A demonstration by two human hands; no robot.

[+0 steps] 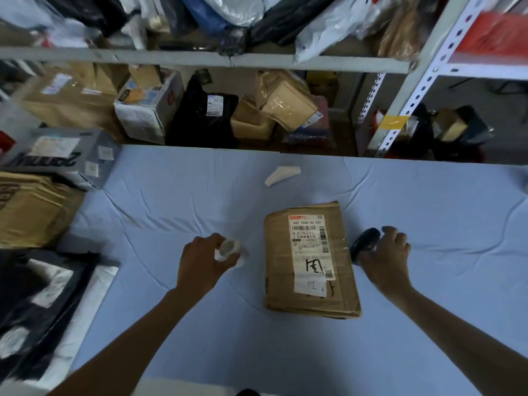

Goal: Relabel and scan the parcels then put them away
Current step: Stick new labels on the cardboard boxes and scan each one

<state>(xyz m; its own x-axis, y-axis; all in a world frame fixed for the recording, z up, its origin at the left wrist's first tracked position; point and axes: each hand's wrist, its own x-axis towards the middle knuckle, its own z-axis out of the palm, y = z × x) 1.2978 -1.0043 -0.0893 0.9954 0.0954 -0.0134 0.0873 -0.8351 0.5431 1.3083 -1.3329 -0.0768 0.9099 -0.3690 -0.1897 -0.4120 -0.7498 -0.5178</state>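
A flat brown cardboard parcel [310,261] lies on the blue-covered table [171,201], with a white shipping label and a smaller white label on its top. Left of the parcel, my left hand [203,261] grips a white roll of labels [230,250]. Right of the parcel, my right hand [385,258] curls over a dark handheld scanner [364,242] that rests on the table. Neither hand touches the parcel.
A white strip of backing paper [281,174] lies farther back on the table. Cardboard boxes [31,207] and black bagged parcels [43,304] are stacked at the left. Metal shelves [200,57] behind the table hold several boxes and bags.
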